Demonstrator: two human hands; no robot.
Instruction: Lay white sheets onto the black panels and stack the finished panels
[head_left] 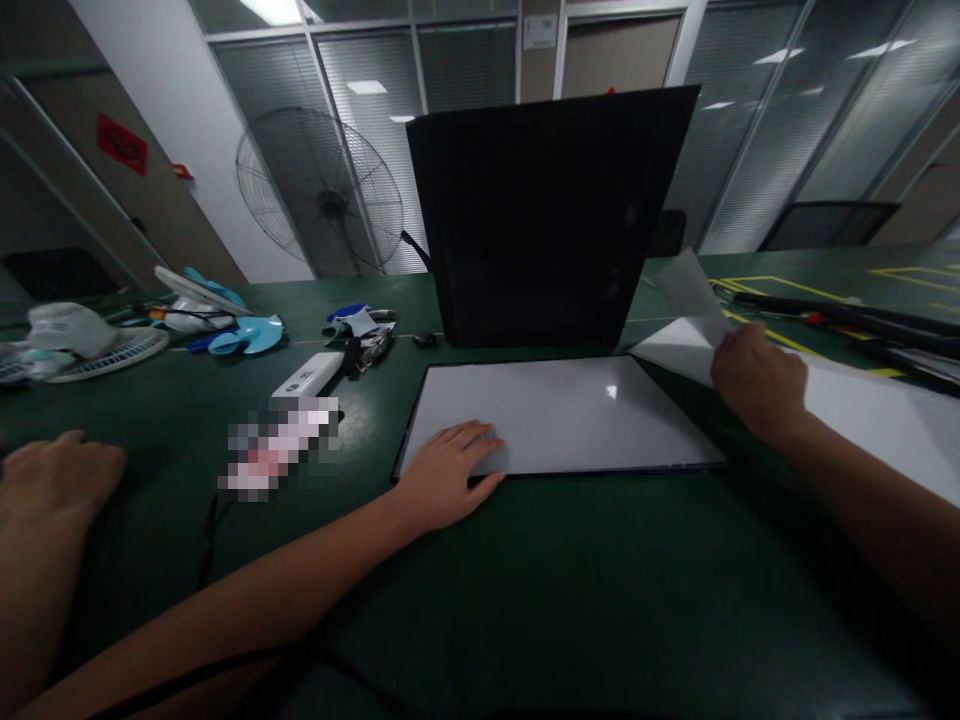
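A white panel in a thin black frame (pixel 570 420) lies flat on the green table. My left hand (pixel 446 478) rests on its left front corner, fingers stretched out and palm down. To the right, my right hand (pixel 757 380) is closed on the edge of a thin translucent sheet (pixel 691 295), which bends upward from the fingers. Beneath that hand, white sheets (pixel 862 410) spread to the right, one corner close to the panel's back right corner. Behind the white panel stands a tall black panel (pixel 547 220), tilted slightly.
Another person's hand (pixel 64 475) is at the left edge. Nearby lie a white box-shaped device (pixel 309 375), a bunch of keys (pixel 373 348) and a blurred-out item. Fan parts with blue blades (pixel 247 335) sit farther left. Long black strips (pixel 847 315) lie at the right.
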